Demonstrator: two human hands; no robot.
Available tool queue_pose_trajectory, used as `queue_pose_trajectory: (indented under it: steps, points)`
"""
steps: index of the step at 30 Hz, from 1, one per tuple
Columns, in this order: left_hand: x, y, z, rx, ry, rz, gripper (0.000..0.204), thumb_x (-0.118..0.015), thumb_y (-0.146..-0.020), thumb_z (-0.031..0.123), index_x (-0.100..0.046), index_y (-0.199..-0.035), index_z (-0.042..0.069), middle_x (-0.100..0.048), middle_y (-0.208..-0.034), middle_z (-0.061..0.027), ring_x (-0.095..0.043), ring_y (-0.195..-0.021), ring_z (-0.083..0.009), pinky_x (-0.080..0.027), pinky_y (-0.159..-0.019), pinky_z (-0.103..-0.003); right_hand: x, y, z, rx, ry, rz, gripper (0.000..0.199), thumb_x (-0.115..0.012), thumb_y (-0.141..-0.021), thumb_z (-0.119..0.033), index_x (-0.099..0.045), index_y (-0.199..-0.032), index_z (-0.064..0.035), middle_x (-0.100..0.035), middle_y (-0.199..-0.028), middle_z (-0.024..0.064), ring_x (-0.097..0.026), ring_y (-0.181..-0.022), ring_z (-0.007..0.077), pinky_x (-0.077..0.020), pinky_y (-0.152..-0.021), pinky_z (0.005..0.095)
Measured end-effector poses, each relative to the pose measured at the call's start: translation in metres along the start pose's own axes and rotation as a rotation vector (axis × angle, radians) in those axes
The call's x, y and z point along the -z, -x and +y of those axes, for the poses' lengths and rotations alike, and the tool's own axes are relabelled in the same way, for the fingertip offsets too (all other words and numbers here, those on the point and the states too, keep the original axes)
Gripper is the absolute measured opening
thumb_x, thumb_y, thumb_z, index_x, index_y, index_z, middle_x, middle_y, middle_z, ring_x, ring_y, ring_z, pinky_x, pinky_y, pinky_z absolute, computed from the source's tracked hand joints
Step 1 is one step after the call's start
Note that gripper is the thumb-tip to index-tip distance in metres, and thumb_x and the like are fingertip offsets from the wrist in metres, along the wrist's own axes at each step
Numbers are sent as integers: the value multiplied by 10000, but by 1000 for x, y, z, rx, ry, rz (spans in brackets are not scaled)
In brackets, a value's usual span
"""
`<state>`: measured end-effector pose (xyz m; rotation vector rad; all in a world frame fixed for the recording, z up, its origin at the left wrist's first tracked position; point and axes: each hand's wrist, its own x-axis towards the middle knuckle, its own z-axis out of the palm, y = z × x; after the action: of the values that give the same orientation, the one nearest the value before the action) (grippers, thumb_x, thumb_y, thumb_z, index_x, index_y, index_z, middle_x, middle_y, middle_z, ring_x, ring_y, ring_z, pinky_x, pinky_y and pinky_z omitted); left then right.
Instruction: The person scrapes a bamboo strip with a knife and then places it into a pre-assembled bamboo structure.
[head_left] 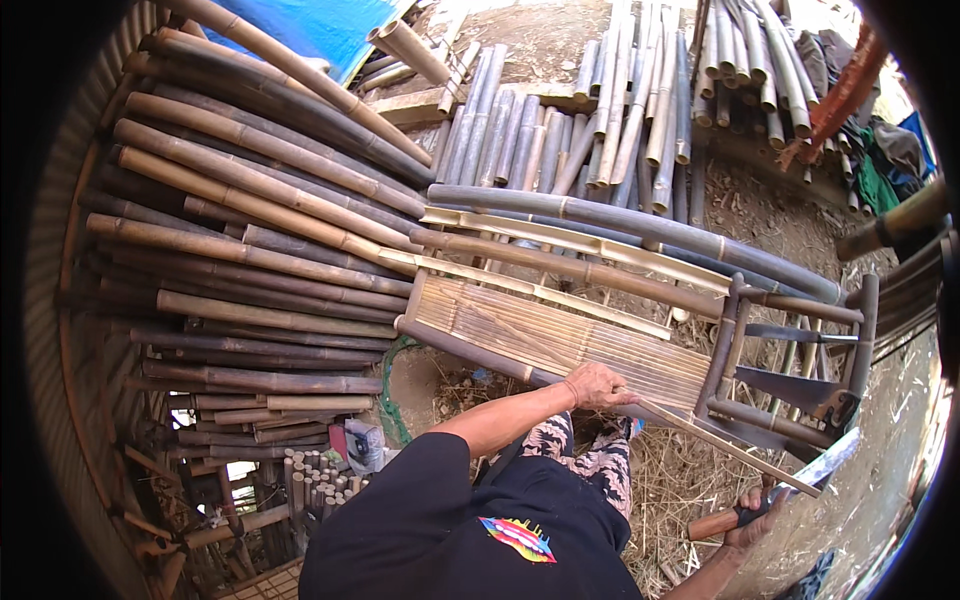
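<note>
My left hand is closed on a thin bamboo strip, at the edge of a bamboo bench with a slatted top. The strip slants down to the right, past the bench's corner. At the lower right, my right hand wraps round the handle of a large machete-like knife. Its wooden handle end sticks out to the left, and the bright blade points up and right. In this view the strip's far end meets or overlaps the blade; whether they touch, I cannot tell.
A handsaw lies in the bench's right-hand end frame. Long bamboo poles are stacked along the left, and more poles lie at the back. Cut bamboo pieces stand at the lower left. Straw covers the ground.
</note>
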<state>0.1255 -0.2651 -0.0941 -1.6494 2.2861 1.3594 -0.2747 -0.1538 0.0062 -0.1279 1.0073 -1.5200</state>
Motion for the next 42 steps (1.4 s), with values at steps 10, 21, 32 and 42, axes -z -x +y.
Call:
queue_pose_trajectory:
  steps: [10, 21, 32, 42]
  points:
    - [68, 8, -136, -19, 144, 51, 600, -507, -870, 647, -663, -703, 93, -609, -663, -143, -610, -668, -342, -476, -609, -433, -140, -16, 107, 69, 355, 147, 346, -531, -990, -302, -518, -1190, -20, -607, -1143, 129, -456, -588, 71, -430, -513, 216]
    - [97, 14, -162, 7, 108, 0, 655, -473, -851, 706, -740, -843, 108, -656, -720, -175, -637, -702, -359, -497, -638, -432, -201, -19, 148, 83, 437, 310, 353, -574, -964, -349, -542, -1071, -14, -597, -883, 65, -460, -527, 74, -430, -484, 227]
    - [46, -71, -176, 60, 36, -71, 767, -336, -863, 753, -701, -808, 82, -656, -775, -210, -636, -782, -367, -486, -733, -462, -70, -93, 76, 356, 643, 738, 145, -501, -971, -173, -500, -1030, -41, -499, -729, 21, -475, -520, 92, -421, -424, 237]
    - [-5, -133, -196, 235, -160, -195, 576, -406, -924, 624, -726, -953, 147, -674, -895, -191, -628, -867, -361, -478, -786, -445, 19, -160, 81, 98, 1466, 193, 525, -500, -931, -76, -391, -1444, -95, -522, -691, 2, -476, -505, 64, -395, -439, 219]
